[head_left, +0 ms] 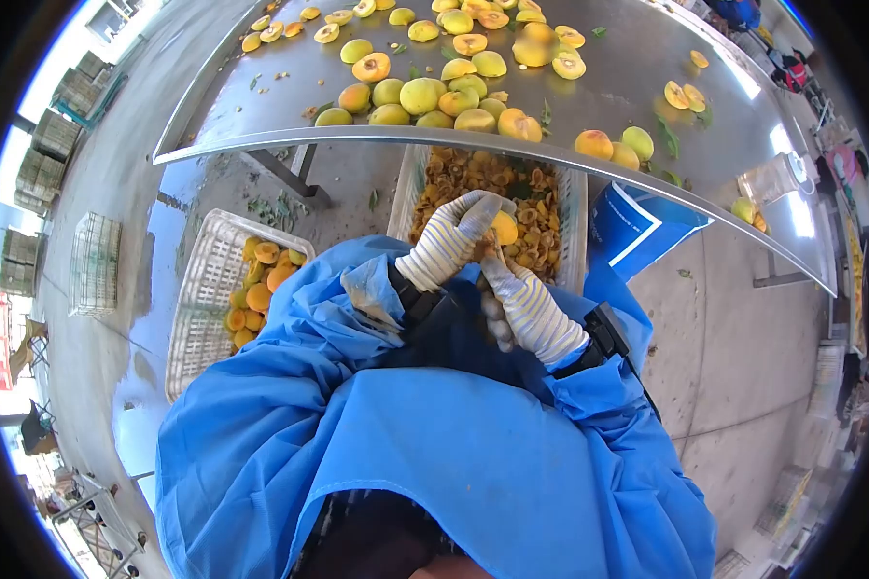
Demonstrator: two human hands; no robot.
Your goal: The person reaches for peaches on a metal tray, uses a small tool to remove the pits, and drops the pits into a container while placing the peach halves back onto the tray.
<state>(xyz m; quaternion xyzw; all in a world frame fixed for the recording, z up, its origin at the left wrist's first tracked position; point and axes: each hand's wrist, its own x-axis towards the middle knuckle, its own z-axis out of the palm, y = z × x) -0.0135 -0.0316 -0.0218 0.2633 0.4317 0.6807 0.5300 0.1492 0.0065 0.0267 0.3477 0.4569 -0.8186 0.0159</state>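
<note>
My left hand [459, 230], in a striped knit glove, is closed on a yellow peach [504, 228] over a crate. Close beside it, my right hand [526, 307], gloved the same way, has its fingers curled in near the peach. Whatever those fingers hold is hidden. Something brownish shows between the two hands, too small to name. Beneath them stands the pale plastic crate [574, 232], filled with brown peach pits and scraps [454, 174].
A metal table [261, 106] in front carries whole and halved peaches [420, 95], leaves and a clear container [774, 179]. To my left is a white crate [191, 289] of peach pieces [256, 289]. A blue box or bag [637, 227] sits right of the pit crate.
</note>
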